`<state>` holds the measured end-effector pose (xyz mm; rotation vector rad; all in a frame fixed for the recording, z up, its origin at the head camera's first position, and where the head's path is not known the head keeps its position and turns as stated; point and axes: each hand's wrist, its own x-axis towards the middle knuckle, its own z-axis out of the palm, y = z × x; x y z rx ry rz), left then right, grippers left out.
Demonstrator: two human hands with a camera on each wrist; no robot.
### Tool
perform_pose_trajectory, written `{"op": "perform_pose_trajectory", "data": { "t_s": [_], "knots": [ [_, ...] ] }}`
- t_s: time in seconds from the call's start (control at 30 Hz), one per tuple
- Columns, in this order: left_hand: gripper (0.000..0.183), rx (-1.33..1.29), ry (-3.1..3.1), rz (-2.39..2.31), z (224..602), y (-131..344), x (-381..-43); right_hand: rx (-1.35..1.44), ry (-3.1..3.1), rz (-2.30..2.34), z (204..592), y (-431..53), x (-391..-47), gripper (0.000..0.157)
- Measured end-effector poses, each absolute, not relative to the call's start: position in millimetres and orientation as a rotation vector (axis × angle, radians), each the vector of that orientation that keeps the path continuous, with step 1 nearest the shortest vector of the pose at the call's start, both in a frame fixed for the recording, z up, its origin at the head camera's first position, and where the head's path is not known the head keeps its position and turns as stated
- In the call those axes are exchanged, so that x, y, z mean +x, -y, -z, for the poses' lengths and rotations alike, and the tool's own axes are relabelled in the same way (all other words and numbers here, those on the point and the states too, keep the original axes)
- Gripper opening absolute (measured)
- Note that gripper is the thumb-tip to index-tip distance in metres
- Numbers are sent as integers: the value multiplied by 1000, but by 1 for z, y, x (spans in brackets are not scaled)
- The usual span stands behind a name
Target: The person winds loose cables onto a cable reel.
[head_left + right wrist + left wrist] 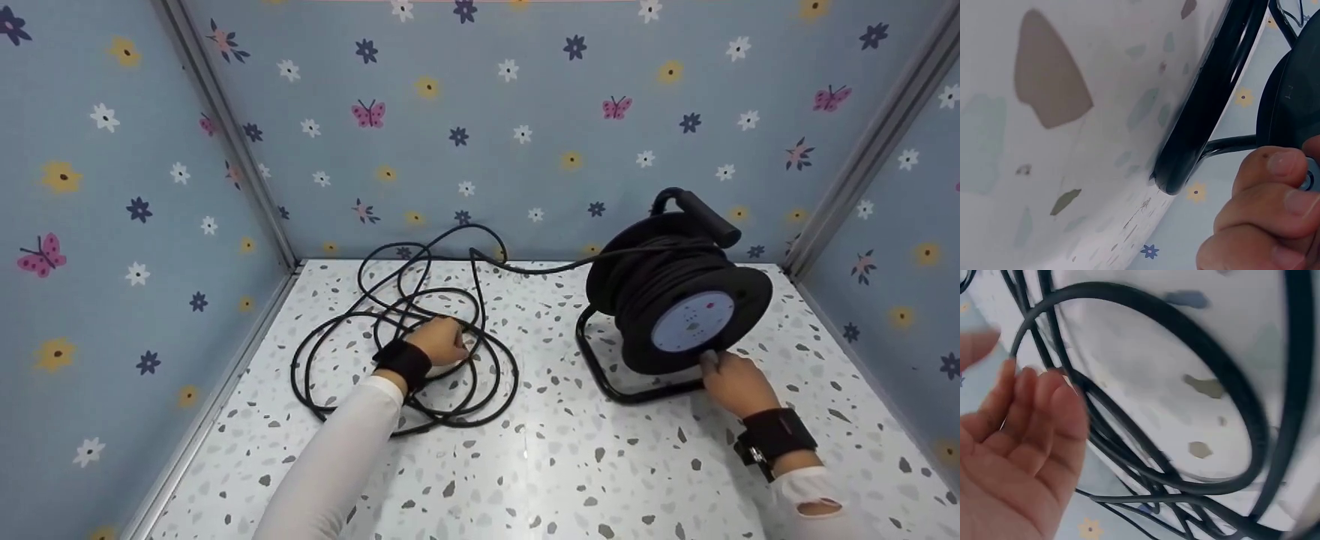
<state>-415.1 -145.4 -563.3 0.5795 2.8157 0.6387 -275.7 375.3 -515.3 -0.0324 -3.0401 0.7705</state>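
Note:
A black cable reel with a pale round face stands tilted on its tubular stand at the right. My right hand is at the lower edge of its front disc, gripping there with curled fingers; the gripped part is mostly hidden. Black cable runs from the drum to a loose heap of loops at the left. Over those loops is my left hand, its fingers loosely bent and the thumb apart from them. A cable loop passes right by its fingertips in the left wrist view.
The speckled white tabletop is bounded by blue flowered panels at the back and both sides. Grey metal posts stand at the corners. The reel's carrying handle rises near the back panel.

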Motion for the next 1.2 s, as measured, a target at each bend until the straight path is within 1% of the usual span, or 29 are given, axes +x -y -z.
{"op": "perform_pose_trajectory", "data": {
  "t_s": [0.07,0.13,0.2,0.27,0.33,0.5,0.57,0.63,0.83,0.9,1.03,1.1,1.17,1.2],
  "knots": [
    [27,546,-2760,-584,569,147,-416,-30,3033,-770,515,-375,-276,56],
    [16,560,-2736,-546,576,149,-415,-30,3027,-764,516,-374,-276,55],
    [8,582,-2745,-493,566,148,-401,-32,3024,-765,516,-374,-275,55],
    [9,581,-2736,-483,553,146,-391,-32,3023,-763,517,-373,-275,54],
    [12,664,-2786,-528,548,153,-391,-28,3024,-763,517,-373,-275,54],
    [26,701,-2946,-759,503,172,-386,-26,3017,-767,517,-372,-275,53],
    [29,604,-3038,-800,468,177,-376,-26,3013,-770,517,-372,-275,53],
    [33,551,-3181,-827,446,189,-376,-27,3012,-775,518,-372,-275,53],
    [33,493,-3551,-878,374,235,-374,-27,3017,-780,518,-373,-277,53],
    [34,421,-3641,-909,350,251,-369,-25,3020,-779,518,-373,-278,54],
    [41,114,-3752,-1140,314,284,-355,-12,3021,-771,519,-374,-279,54],
    [43,-57,-3771,-1342,308,300,-348,-11,3019,-765,519,-374,-278,54],
    [42,-181,-3780,-1505,313,315,-344,-9,3016,-765,520,-374,-278,55],
    [40,-220,-3770,-1588,320,322,-342,-11,3014,-761,520,-373,-278,54]
  ]
}}
